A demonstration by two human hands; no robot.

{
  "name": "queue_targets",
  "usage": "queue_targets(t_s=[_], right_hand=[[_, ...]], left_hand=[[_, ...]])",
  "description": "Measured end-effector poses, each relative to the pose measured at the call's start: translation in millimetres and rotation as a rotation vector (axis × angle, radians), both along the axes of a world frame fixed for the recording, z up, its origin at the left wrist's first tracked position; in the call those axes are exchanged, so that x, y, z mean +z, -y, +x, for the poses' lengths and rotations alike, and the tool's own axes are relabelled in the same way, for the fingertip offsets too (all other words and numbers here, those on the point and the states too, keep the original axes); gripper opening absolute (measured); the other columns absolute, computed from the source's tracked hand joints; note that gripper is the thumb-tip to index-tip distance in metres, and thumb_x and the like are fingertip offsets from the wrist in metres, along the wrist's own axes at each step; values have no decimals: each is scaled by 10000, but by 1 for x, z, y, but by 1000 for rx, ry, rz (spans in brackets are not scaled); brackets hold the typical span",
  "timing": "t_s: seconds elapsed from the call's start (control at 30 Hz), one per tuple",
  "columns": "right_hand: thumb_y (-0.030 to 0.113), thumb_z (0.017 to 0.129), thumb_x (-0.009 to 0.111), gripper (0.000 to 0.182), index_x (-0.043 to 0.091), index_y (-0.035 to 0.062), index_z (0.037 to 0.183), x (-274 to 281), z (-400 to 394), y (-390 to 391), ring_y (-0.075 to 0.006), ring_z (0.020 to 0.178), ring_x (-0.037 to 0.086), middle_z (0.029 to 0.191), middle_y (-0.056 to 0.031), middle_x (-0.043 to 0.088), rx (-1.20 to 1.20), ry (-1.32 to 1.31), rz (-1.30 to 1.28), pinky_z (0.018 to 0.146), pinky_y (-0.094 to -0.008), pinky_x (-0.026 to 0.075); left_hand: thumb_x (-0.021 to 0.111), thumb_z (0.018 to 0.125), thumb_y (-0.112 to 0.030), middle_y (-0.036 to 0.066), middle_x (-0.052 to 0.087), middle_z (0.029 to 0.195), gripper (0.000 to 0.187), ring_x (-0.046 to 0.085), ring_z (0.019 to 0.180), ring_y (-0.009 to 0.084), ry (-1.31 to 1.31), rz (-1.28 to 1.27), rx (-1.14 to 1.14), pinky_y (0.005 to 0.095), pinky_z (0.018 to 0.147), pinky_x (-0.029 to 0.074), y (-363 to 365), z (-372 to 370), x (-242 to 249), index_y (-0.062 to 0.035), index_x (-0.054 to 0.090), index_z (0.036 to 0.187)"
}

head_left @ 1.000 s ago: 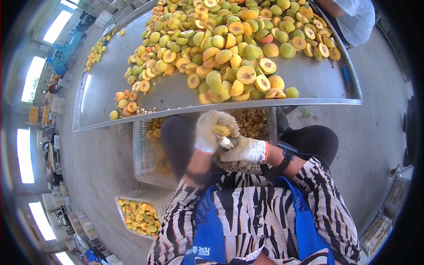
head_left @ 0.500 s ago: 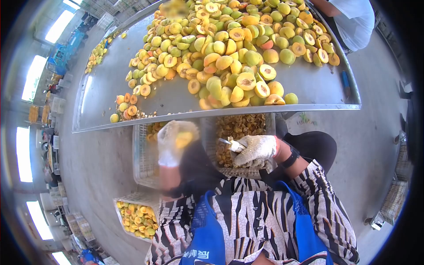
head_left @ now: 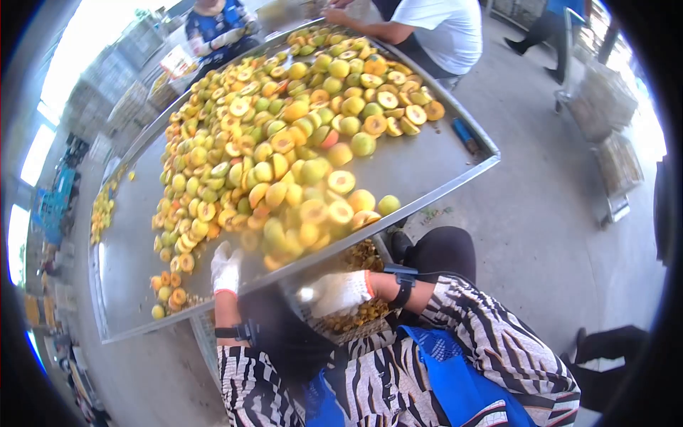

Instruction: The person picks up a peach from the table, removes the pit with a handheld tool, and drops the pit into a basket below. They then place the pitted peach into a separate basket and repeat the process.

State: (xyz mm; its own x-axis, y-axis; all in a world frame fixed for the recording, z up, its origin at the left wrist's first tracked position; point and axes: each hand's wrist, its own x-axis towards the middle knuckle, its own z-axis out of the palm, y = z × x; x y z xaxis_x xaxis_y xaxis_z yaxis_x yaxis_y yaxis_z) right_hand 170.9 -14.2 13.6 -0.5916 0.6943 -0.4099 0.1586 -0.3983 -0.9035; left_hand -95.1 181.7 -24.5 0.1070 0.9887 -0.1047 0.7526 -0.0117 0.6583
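Halved and whole yellow-green stone fruit, like peaches, are heaped on a metal-rimmed table. My left hand, in a whitish glove, reaches over the table's near rim beside the heap. Its fingers look stretched out, with no fruit visible in them. My right hand, gloved too and smeared by motion, is closed below the rim, over a crate of brownish fruit pieces or pits. A bright glint shows at its front, where a small metal-tipped hand tool sits; its details are blurred.
A blue-handled object lies in the table's right corner. One person in a white shirt and another in patterned clothing sit at the far side. A cart with stacked crates stands to the right.
The view has turned and tilted up, so co-workers at the far side now show. My left hand has moved from above the crates to the table; the yellow fruit no longer shows in it.
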Motion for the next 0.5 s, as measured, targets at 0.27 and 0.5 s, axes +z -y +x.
queue_targets(t_s=[0.27,0.5], right_hand=[[237,792,645,135,573,123,805,-26,-13,-9,-111,502,529,626,4,525,-110,8,51,411,-277,461],[228,794,635,190,609,88,919,15,-5,13,-127,618,552,721,-33,597,-137,-49,-73,535,-318,474]], left_hand=[[691,774,-204,224,665,1049,416,641,952,343,-295,32,-113,390,846,504,-45,36,-36,34,622,1108],[644,817,-102,55,591,813,285,546,575,147,785,-234,303,245,425,415,12,22,19,-46,563,1084]])
